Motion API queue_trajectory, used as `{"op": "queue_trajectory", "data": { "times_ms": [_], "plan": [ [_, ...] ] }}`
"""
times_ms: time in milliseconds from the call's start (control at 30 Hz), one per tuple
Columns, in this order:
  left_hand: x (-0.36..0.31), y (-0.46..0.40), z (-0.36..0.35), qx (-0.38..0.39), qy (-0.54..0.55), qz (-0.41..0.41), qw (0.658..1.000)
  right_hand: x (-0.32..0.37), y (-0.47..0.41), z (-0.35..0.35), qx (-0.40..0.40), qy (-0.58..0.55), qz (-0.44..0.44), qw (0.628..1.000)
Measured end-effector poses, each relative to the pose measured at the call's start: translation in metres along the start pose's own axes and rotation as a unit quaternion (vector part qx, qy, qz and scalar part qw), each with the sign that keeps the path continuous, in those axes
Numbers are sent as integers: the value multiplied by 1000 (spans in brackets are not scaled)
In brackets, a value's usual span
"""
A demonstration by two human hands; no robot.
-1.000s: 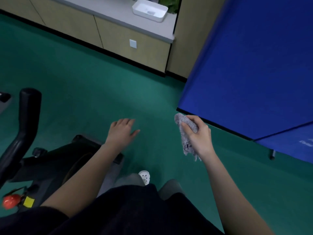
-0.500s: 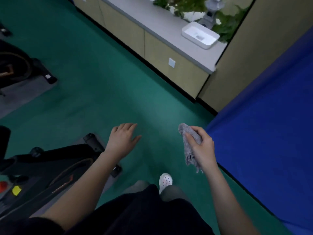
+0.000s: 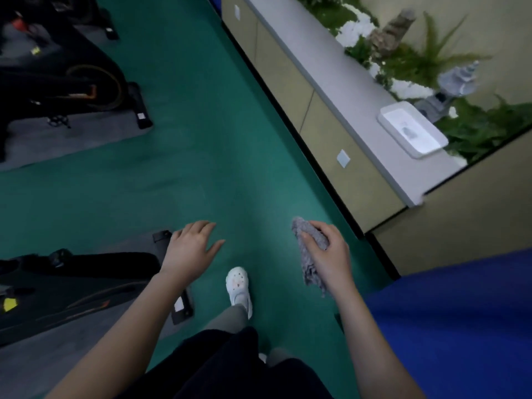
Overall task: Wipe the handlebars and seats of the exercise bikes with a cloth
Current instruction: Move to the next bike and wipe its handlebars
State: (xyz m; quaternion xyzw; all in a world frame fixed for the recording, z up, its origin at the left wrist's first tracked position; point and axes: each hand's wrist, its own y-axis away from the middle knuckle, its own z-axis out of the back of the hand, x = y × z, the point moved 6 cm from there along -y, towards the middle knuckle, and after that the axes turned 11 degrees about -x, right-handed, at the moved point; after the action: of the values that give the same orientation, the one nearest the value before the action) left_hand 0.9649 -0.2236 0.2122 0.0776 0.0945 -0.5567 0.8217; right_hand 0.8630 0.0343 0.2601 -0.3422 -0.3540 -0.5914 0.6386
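My right hand is closed around a grey cloth, which hangs down over the green floor. My left hand hovers open and empty with its fingers spread, above the front foot of a black exercise bike at the lower left. A second black exercise bike stands on a grey mat at the upper left. Neither bike's handlebars nor seat is in view.
A beige cabinet with a grey top runs along the right, carrying a white tray and plants behind it. A blue panel fills the lower right. My white shoe is on the green floor between the bikes and cabinet.
The view has swung left: the blue panel has slid to the lower right and the second bike has come into sight. Both hands keep the same pose, the cloth still held.
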Motion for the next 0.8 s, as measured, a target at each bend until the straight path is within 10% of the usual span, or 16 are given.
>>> {"op": "queue_trajectory", "data": {
  "times_ms": [800],
  "plan": [
    [214, -291, 56, -105, 46, 378, 919, 222, -393, -358, 278, -32, 187, 942]
  ]
}}
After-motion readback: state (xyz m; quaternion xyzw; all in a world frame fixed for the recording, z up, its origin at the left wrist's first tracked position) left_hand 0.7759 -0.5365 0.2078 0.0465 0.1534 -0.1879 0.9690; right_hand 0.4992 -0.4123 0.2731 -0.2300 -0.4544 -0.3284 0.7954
